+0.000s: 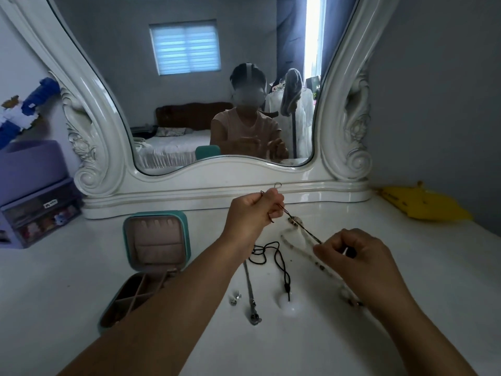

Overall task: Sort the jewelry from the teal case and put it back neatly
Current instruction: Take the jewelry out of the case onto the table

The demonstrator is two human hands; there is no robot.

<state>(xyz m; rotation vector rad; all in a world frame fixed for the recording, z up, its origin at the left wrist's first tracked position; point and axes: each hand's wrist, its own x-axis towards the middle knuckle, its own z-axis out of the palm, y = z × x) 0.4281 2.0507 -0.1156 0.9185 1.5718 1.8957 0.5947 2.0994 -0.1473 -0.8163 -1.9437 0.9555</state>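
One open teal case (156,241), two small earrings (235,299), about four necklaces (268,253), two hands (250,215).

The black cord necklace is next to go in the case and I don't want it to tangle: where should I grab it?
Pinch the black cord necklace just above its white round pendant, coming from above. There the strands run together and straight; farther up they spread into loose loops on the white tabletop.

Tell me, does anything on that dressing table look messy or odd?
Only the black cord, lying in loose tangled loops by the open teal case. The other pieces lie spread in a row; both hands stretch a thin chain.
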